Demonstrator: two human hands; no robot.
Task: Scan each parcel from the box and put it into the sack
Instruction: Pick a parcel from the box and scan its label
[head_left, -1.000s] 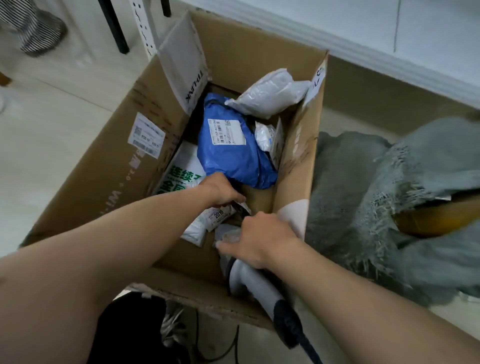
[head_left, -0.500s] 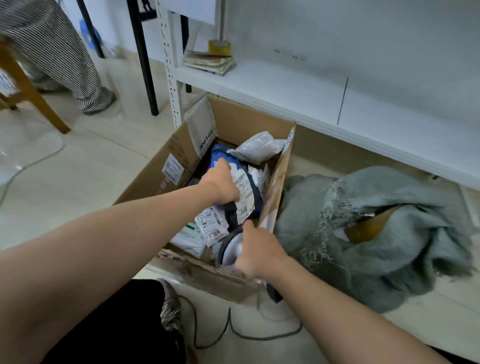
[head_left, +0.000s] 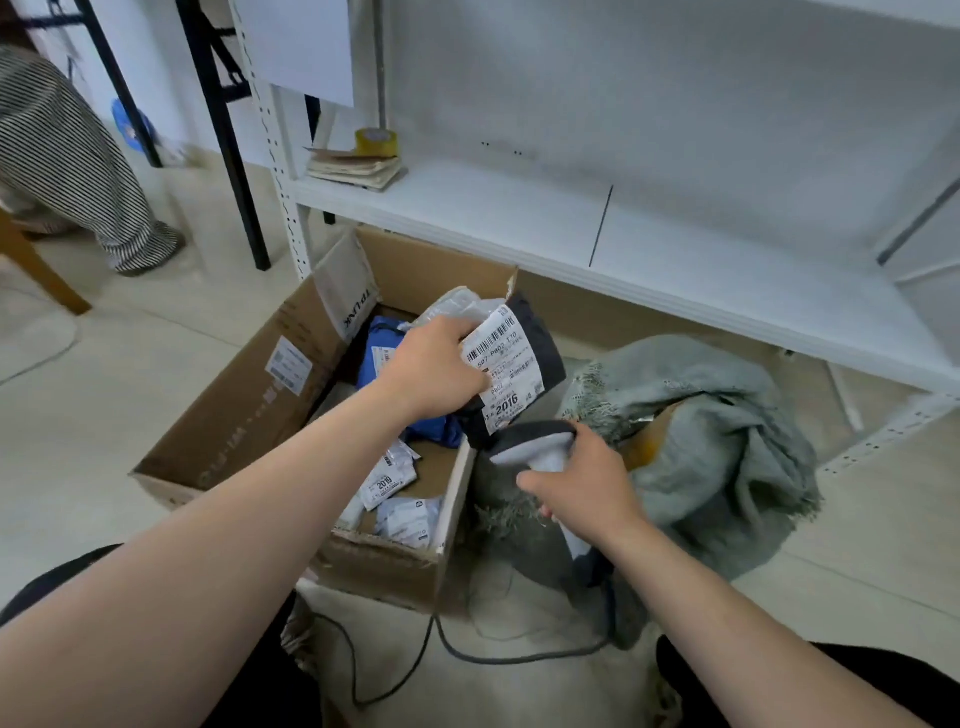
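Note:
My left hand grips a dark parcel with a white barcode label, held up above the right edge of the open cardboard box. Just below that label, my right hand holds a grey handheld scanner whose head points up at the parcel. A blue parcel and several small white labelled parcels lie inside the box. The grey-green woven sack slumps on the floor to the right of the box, its mouth showing a brown lining.
A white metal shelf runs behind the box and carries a tape roll and a stack of papers. The scanner cable loops across the floor. A person in striped trousers stands far left near a wooden chair leg.
My left hand has lifted the dark parcel out of the box and turned its label outward. My right hand has raised the scanner to it. The camera view has tilted up.

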